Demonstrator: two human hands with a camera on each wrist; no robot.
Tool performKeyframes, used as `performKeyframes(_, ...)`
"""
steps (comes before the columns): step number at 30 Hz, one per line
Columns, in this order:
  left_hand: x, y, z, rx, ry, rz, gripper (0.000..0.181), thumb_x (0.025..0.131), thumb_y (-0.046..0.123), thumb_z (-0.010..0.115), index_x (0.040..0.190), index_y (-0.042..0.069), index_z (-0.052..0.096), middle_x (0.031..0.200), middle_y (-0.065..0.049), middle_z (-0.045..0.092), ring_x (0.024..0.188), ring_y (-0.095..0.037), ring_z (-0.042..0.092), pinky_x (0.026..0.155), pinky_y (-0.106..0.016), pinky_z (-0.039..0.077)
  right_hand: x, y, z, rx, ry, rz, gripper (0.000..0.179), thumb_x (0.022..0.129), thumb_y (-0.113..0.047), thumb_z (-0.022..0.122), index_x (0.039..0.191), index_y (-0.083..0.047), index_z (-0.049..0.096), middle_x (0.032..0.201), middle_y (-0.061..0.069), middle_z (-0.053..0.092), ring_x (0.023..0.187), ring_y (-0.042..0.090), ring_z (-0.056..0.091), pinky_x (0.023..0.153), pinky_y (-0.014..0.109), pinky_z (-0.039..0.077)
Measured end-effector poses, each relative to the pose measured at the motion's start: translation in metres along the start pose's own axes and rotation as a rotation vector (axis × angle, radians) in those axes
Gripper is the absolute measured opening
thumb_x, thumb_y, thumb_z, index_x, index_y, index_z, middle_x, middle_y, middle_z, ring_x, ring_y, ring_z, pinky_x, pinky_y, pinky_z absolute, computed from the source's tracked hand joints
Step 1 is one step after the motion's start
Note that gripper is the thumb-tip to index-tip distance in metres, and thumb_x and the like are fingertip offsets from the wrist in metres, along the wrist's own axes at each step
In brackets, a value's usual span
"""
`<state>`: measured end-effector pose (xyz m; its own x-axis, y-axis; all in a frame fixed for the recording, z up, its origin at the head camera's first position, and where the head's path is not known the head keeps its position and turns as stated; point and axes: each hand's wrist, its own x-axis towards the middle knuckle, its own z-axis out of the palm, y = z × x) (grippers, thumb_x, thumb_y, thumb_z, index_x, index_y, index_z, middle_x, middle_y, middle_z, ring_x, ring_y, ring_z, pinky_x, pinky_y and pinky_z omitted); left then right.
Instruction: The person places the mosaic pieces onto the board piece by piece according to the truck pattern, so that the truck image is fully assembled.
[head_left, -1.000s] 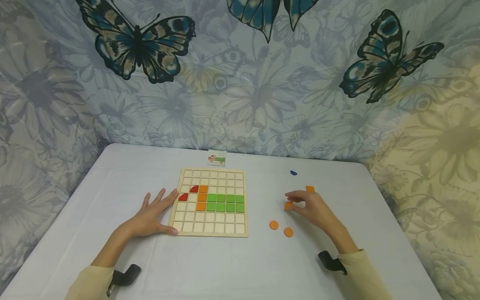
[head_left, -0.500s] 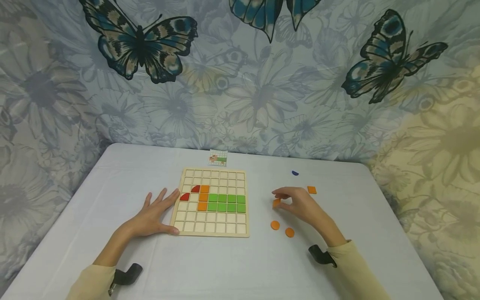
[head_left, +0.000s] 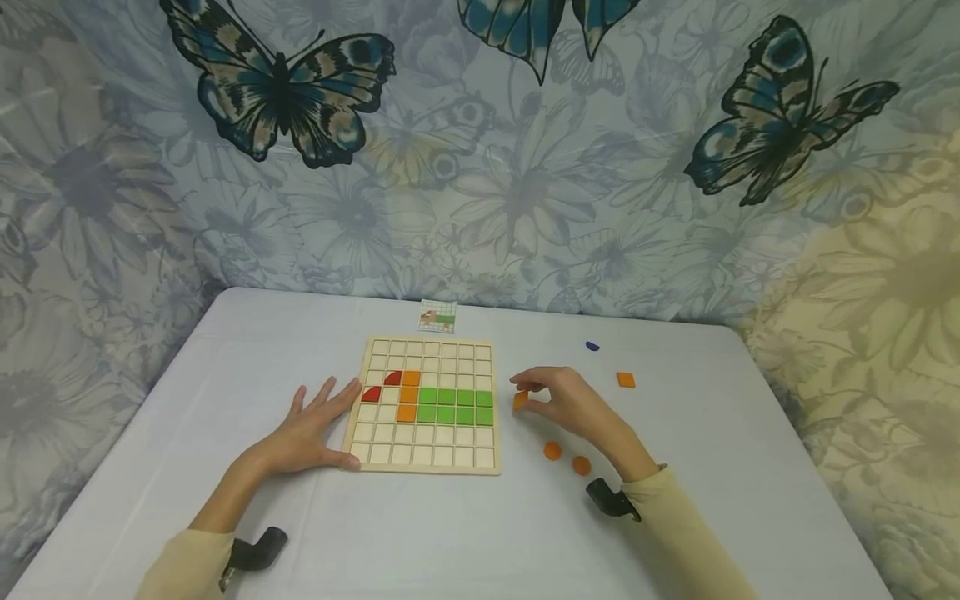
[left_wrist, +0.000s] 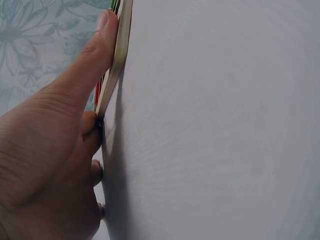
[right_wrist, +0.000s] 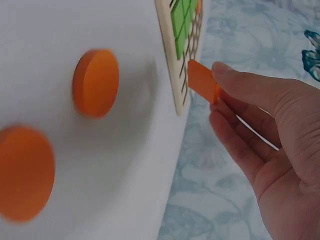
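Note:
A wooden grid board [head_left: 367, 455] lies on the white table, carrying several green square tiles [head_left: 446, 406], a column of 3 orange square tiles [head_left: 409, 394] and 2 red quarter-circle tiles [head_left: 371, 394]. My left hand [head_left: 303, 435] rests at its left side with fingers spread; in the left wrist view the thumb [left_wrist: 97, 42] lies along the board's edge. To the right of the board, my right hand [head_left: 573, 406] pinches an orange square tile [right_wrist: 201, 81] between thumb and fingertips, raised over the table.
Two orange round tiles [head_left: 552, 451] lie below the right hand. Farther back on the right are another orange square tile [head_left: 626, 380] and a blue half-round tile [head_left: 592, 346]. A small pattern card [head_left: 438, 317] lies behind the board, near the butterfly-printed backdrop [head_left: 525, 250].
My right hand has carried the orange square tile leftward, closer to the board's right edge, uncovering the other orange square tile behind. My left hand stays at the board.

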<state>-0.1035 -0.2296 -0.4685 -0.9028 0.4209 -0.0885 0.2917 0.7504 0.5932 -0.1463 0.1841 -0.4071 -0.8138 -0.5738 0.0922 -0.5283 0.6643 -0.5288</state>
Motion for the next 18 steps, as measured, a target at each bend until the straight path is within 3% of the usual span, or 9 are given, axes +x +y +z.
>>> performKeyframes(18,-0.001,0.005,-0.003,0.015,0.020,0.015,0.121,0.062,0.058,0.084,0.153,0.002,0.028,0.159,-0.018,0.024,0.146,-0.048,0.006,0.112,-0.067,-0.009,0.033,-0.037,0.034,0.002,-0.054,-0.074,0.037,0.081,-0.008,0.079,0.117,-0.003,0.070,0.108,0.005,0.072,0.096,0.016,0.066,0.088,0.033,0.055)
